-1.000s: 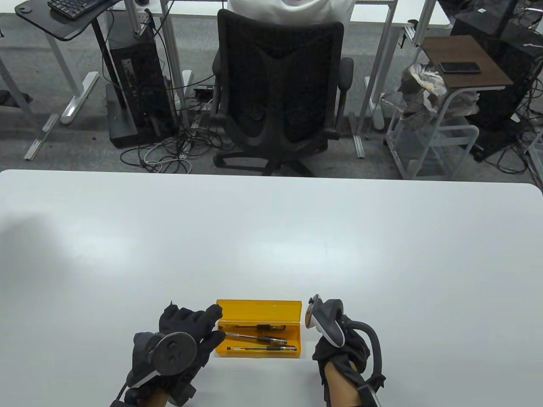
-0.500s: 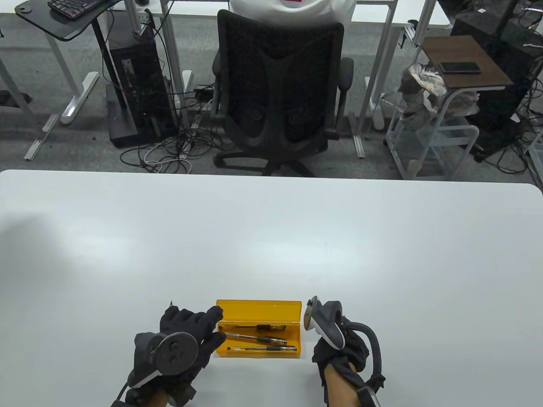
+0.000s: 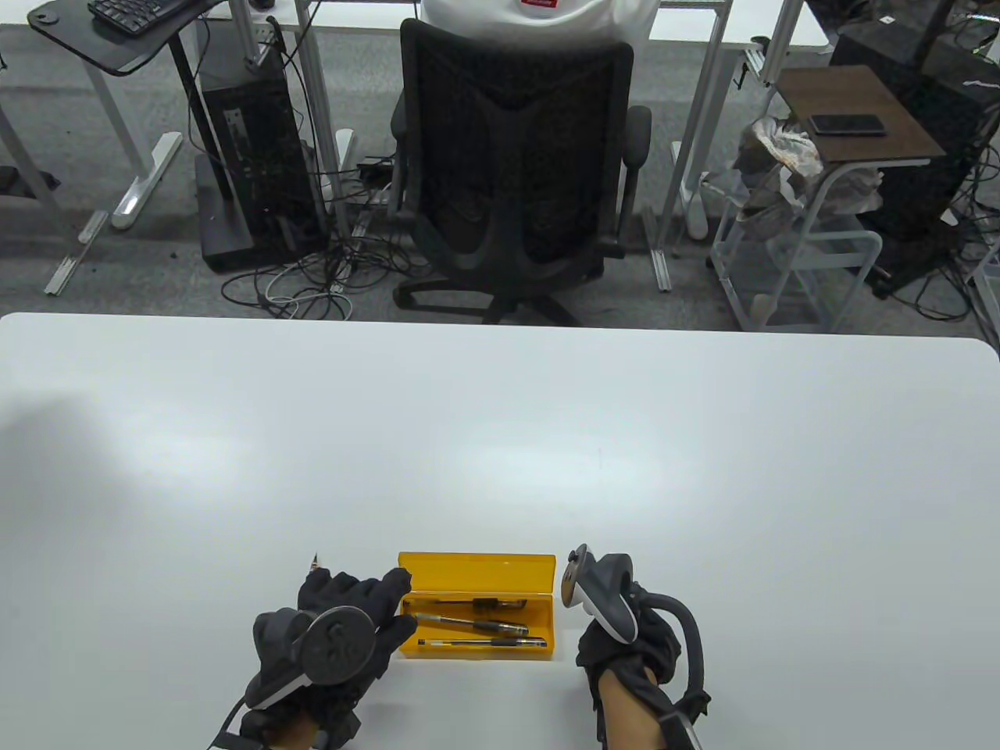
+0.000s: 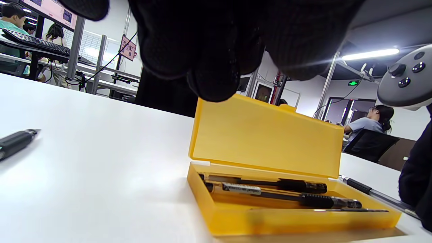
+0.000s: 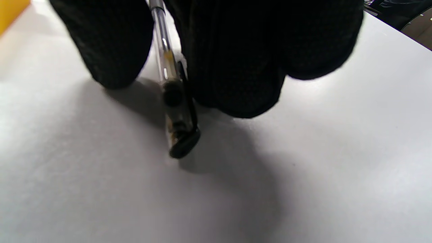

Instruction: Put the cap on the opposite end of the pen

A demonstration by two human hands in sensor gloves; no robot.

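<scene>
An open yellow pen case [image 3: 476,570] lies near the table's front edge and holds three dark pens [image 3: 478,623]; it also shows in the left wrist view [image 4: 266,138]. My left hand [image 3: 367,613] lies flat, its fingers at the case's left end, holding nothing. A loose dark pen [image 4: 15,143] lies on the table to its left; only its tip [image 3: 316,559] shows in the table view. My right hand [image 3: 625,648], right of the case, grips a clear pen [image 5: 168,67] with a black clipped cap [image 5: 182,141] on the end nearest the wrist. Its other end [image 4: 371,192] points at the case.
The white table [image 3: 500,437] stretches far beyond the case. An office chair [image 3: 516,172] stands behind the far edge, with desks and a side cart [image 3: 851,117] further back.
My left hand has shifted and turned slightly to the right, still at the case's left end. The right hand and the case have stayed put.
</scene>
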